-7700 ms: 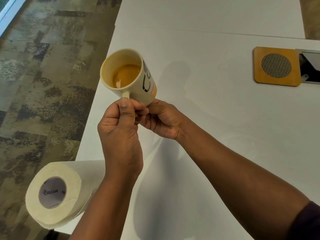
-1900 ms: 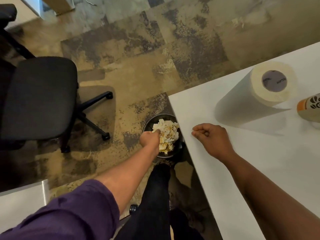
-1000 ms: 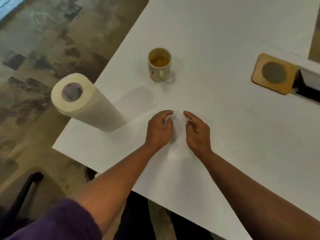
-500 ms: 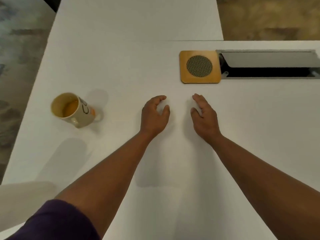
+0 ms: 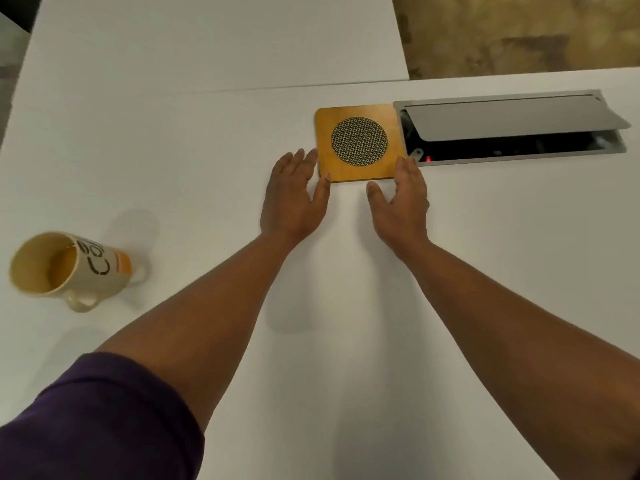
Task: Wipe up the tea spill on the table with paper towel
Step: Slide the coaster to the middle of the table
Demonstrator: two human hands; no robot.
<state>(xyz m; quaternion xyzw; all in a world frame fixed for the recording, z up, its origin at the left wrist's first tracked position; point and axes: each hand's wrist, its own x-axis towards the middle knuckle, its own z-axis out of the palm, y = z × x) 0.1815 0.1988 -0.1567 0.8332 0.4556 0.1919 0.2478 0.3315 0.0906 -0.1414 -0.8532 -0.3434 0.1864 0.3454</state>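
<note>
Your left hand and right hand lie flat, empty, flanking the coaster; no spill visible, probably wiped.

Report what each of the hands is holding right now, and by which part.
Nothing is held. The left hand and right hand lie open, flanking the wooden coaster, fingertips at its near corners. The mug stands untouched.

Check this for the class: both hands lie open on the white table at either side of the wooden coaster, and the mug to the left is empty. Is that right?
One detail is wrong. The head view shows the mug is not empty: it holds amber tea. The rest stands: the left hand and right hand lie open on the white table at either side of the wooden coaster.
</note>
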